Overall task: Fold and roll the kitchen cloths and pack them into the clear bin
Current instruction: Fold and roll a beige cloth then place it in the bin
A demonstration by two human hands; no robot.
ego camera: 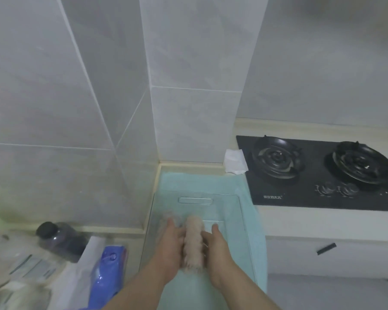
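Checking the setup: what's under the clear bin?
A teal towel lies under the clear bin, showing through it. The counter beneath is covered by the towel.

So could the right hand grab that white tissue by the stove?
Probably not right now. The right hand and left hand are both pressed around the rolled cloth. Nothing blocks the white tissue, though it lies farther back.
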